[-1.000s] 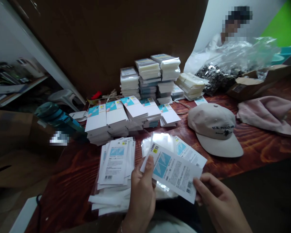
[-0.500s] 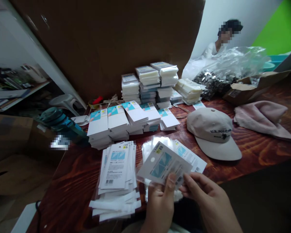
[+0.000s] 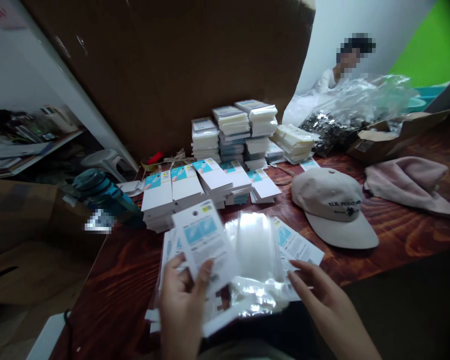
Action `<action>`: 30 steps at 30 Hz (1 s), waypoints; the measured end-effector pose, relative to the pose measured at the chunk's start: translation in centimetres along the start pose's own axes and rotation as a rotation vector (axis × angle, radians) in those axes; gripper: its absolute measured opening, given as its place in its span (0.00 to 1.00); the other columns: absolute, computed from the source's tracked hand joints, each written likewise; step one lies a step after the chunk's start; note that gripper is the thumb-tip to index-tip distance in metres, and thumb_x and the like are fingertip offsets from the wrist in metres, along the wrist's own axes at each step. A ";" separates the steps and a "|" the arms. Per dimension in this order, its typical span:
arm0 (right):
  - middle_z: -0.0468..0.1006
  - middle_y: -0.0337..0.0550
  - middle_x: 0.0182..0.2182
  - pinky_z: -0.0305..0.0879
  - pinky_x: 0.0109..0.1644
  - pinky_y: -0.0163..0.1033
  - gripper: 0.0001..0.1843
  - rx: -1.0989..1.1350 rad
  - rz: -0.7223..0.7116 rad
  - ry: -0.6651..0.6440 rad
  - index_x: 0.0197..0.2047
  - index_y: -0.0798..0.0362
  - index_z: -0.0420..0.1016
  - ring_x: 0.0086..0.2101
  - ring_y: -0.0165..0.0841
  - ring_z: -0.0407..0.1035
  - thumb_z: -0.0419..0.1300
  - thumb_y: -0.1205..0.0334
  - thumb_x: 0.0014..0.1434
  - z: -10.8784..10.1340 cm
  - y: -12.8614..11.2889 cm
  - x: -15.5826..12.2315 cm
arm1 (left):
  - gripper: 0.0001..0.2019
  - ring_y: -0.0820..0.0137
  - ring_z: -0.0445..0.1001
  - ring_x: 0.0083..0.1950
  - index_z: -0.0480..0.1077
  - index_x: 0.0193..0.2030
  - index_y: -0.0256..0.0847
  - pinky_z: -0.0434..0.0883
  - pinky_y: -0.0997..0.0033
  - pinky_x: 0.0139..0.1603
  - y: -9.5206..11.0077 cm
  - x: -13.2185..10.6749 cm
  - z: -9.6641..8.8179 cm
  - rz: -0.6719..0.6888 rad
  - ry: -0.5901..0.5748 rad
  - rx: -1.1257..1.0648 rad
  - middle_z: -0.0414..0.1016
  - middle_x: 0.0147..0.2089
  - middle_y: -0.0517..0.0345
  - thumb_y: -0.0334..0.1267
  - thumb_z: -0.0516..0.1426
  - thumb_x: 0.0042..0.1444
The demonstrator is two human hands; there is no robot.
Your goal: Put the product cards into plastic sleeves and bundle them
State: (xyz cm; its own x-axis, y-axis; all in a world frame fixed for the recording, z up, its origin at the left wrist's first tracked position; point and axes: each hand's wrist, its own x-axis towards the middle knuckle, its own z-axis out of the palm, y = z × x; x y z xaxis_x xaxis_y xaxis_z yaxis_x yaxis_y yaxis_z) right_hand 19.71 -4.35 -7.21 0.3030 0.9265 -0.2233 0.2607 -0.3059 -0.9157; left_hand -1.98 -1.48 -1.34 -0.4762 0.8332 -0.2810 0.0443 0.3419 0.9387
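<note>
My left hand grips a printed card between thumb and fingers. The card has blue pictures and a punched hole, and a clear sleeve with a pale flap appears to hang below it. Behind that hand, partly hidden, lies a pile of sleeved cards. In the middle rests a stack of clear plastic sleeves, shiny and crinkled at the near end. My right hand has its fingers stretched out beside loose printed cards; whether the fingertips touch them I cannot tell.
Rows of white cards stand behind the piles, with tall stacks of packed cards further back. A cap, a pink cloth and an open carton lie right. A blue bottle is left. Another person sits beyond.
My left hand has carried the card left, over the sleeved pile. My right hand has come off the card and moved slightly right, uncovering the clear sleeves.
</note>
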 end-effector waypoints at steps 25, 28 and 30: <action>0.75 0.45 0.33 0.66 0.37 0.43 0.18 -0.358 0.013 0.265 0.37 0.50 0.68 0.33 0.41 0.72 0.57 0.43 0.55 -4.7 4.0 5.7 | 0.32 0.41 0.52 0.69 0.58 0.63 0.17 0.55 0.45 0.66 -5.0 1.7 10.5 0.582 -0.188 1.155 0.51 0.67 0.23 0.47 0.45 0.63; 0.78 0.43 0.32 0.66 0.32 0.41 0.20 -0.105 0.078 0.275 0.39 0.50 0.68 0.30 0.39 0.73 0.59 0.42 0.54 -5.0 3.8 5.2 | 0.27 0.41 0.54 0.68 0.64 0.61 0.23 0.55 0.43 0.65 -4.9 1.6 10.2 0.636 -0.136 1.185 0.57 0.65 0.25 0.43 0.45 0.64; 0.78 0.42 0.32 0.66 0.29 0.38 0.21 0.136 0.109 0.280 0.40 0.50 0.69 0.29 0.37 0.72 0.63 0.43 0.51 -5.2 3.8 4.8 | 0.24 0.45 0.58 0.67 0.66 0.60 0.29 0.59 0.45 0.64 -4.4 1.4 9.9 0.662 -0.099 1.130 0.62 0.63 0.31 0.41 0.46 0.64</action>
State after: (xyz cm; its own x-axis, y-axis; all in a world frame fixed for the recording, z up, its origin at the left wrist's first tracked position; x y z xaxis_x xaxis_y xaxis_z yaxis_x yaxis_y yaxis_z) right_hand 26.87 -2.21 -10.00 0.5672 0.7881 -0.2392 0.0938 -0.3504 -0.9319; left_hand 5.80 2.50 -7.85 -0.0170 0.9942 0.1063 0.9723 -0.0083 0.2334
